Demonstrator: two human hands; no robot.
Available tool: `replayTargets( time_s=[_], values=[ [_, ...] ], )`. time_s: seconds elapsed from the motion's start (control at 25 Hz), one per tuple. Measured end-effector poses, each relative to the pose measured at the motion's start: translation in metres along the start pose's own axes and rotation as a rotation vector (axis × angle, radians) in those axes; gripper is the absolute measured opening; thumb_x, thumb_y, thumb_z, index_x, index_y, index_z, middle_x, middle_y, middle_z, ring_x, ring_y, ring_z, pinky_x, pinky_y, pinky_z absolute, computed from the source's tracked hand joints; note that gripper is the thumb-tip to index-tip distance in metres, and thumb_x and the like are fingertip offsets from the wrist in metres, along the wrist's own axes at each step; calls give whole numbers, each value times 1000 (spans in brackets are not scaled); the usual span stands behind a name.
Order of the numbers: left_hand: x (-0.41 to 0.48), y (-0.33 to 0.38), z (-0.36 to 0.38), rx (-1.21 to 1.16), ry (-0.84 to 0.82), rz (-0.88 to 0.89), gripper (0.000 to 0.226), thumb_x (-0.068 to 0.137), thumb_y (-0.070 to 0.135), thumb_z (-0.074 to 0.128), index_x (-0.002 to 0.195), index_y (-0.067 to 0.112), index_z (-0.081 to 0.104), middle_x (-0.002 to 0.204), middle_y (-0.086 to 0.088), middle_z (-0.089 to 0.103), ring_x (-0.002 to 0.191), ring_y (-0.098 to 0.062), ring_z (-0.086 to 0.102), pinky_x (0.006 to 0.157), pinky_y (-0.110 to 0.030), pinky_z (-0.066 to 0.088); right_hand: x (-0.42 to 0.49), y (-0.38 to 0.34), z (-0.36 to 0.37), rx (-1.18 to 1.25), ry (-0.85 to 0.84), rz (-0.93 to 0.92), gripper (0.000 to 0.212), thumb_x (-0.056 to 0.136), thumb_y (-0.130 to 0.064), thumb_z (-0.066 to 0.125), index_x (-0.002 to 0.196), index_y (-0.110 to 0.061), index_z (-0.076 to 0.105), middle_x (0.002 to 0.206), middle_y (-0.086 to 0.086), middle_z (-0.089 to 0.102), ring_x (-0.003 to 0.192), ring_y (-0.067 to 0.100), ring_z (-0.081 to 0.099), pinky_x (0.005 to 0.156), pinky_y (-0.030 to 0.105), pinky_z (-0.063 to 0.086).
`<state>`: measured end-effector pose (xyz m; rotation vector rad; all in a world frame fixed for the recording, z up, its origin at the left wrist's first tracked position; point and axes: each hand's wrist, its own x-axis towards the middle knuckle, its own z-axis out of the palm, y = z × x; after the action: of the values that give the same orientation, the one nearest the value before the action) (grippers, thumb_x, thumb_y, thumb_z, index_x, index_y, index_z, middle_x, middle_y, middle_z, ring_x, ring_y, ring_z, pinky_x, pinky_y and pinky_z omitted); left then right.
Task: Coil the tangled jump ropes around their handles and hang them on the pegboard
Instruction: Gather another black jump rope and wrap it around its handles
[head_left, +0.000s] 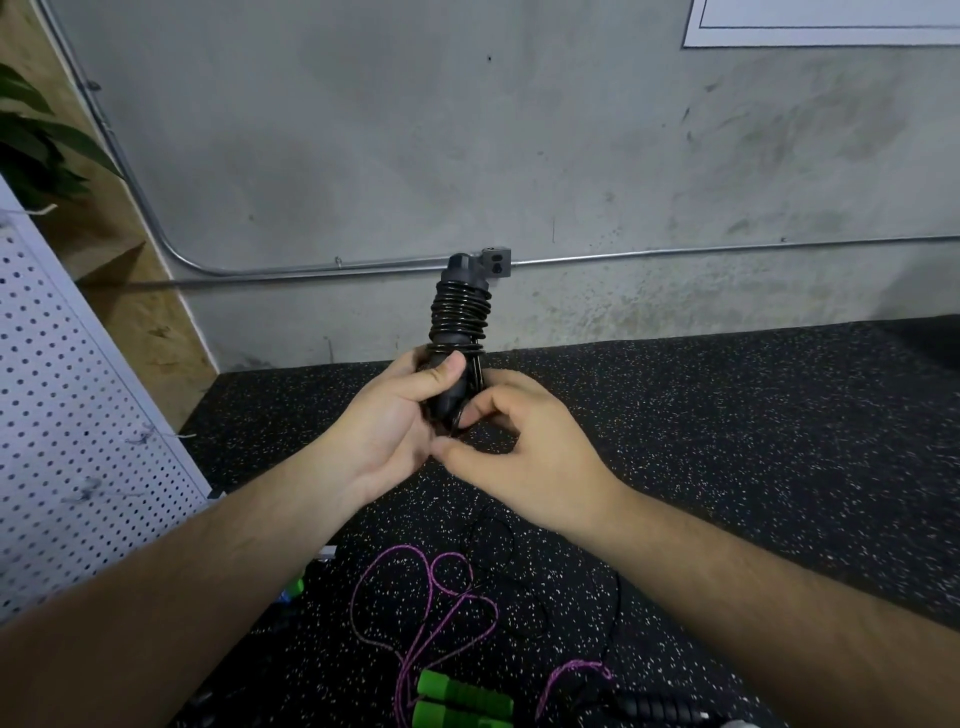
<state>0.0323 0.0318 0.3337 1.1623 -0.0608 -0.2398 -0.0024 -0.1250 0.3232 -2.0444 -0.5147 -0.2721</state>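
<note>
A black rope (460, 312) is seen at 12 o'clock, a purple rope (430, 582) and green handles (462, 699) at 6. The black floor (727, 441) is speckled white; the white pegboard (78, 415) at 9 is dotted.

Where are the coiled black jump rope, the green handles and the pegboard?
coiled black jump rope (460, 312), head view, middle of the coils.
green handles (465, 693), head view, upper handle's grip.
pegboard (67, 415), head view, perforated face.

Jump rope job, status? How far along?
Done: black glossy cord mostly coiled round its black handles. In hand: that bundle, tail end pinched at the bottom. Left: purple cord with green foam handles and a thin black cord lie loose on the speckled floor; nothing visible hangs on the white pegboard.
</note>
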Motion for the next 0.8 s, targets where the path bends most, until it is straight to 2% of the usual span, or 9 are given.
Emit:
replayTargets(
  time_s=[0.08, 0.12, 0.24, 0.4, 0.48, 0.56, 0.64, 0.72, 0.8],
  values=[
    [1, -1, -1, 31, 7, 20, 50, 92, 13, 64, 139, 4, 52, 134, -21, 62, 121, -31, 63, 100, -41, 54, -1, 0, 3, -61, 0, -23, 17, 85, -30, 75, 82, -17, 65, 114, -10, 60, 109, 3, 56, 98, 18, 42],
    [3, -3, -1, 57, 16, 38, 51, 90, 13, 68, 138, 4, 53, 133, -21, 63, 122, -31, 63, 103, -42, 51, 0, 2, 4, -89, 19, -22, 15, 90, -26, 71, 81, -15, 64, 116, -8, 60, 111, 4, 55, 98, 14, 39],
    [9, -7, -3, 177, 87, 114, 59, 78, 22, 79, 131, 4, 58, 125, -19, 68, 123, -36, 61, 112, -51, 43, 5, 0, -4, -87, 116, 31, 13, 96, -22, 65, 85, -16, 68, 123, -6, 54, 115, 3, 51, 100, 7, 33],
    [13, -5, -5, 270, 103, 161, 64, 72, 28, 83, 128, 12, 56, 120, -9, 72, 116, -24, 67, 111, -48, 44, 17, -1, -21, 273, 268, 337, 20, 97, -23, 63, 81, -16, 73, 107, -5, 65, 94, 14, 70, 98, 36, 52],
    [14, -7, -4, 502, 117, 204, 66, 71, 31, 86, 126, 21, 52, 119, -1, 71, 113, -15, 67, 108, -42, 47, 19, -2, -23, 309, 280, 387, 22, 96, -24, 63, 80, -17, 75, 100, -4, 70, 91, 18, 72, 93, 40, 54],
    [14, -14, 0, 729, 144, 260, 66, 77, 30, 87, 126, 26, 44, 119, 6, 65, 108, -5, 64, 102, -27, 49, 19, -2, -21, 244, 220, 403, 21, 96, -26, 62, 83, -16, 74, 91, -1, 74, 87, 18, 71, 86, 33, 55],
    [13, -16, 5, 849, 196, 316, 64, 81, 27, 83, 126, 28, 37, 114, 13, 58, 100, 4, 59, 86, -8, 47, 17, -3, -19, 196, 166, 419, 14, 94, -26, 66, 87, -17, 73, 85, -1, 75, 76, 11, 67, 70, 20, 49],
    [14, -16, 2, 927, 231, 379, 65, 82, 23, 82, 127, 29, 36, 114, 12, 56, 101, 2, 58, 87, -12, 47, 17, -3, -19, 197, 157, 430, 8, 88, -24, 73, 89, -16, 72, 84, -1, 75, 69, 8, 62, 60, 15, 46],
    [17, -17, -1, 997, 225, 408, 69, 81, 18, 82, 132, 26, 36, 124, 4, 55, 105, -1, 58, 89, -15, 47, 16, -5, -19, 204, 163, 437, 15, 83, -24, 78, 91, -14, 70, 84, -3, 73, 71, 7, 62, 60, 12, 45]
  ],
)
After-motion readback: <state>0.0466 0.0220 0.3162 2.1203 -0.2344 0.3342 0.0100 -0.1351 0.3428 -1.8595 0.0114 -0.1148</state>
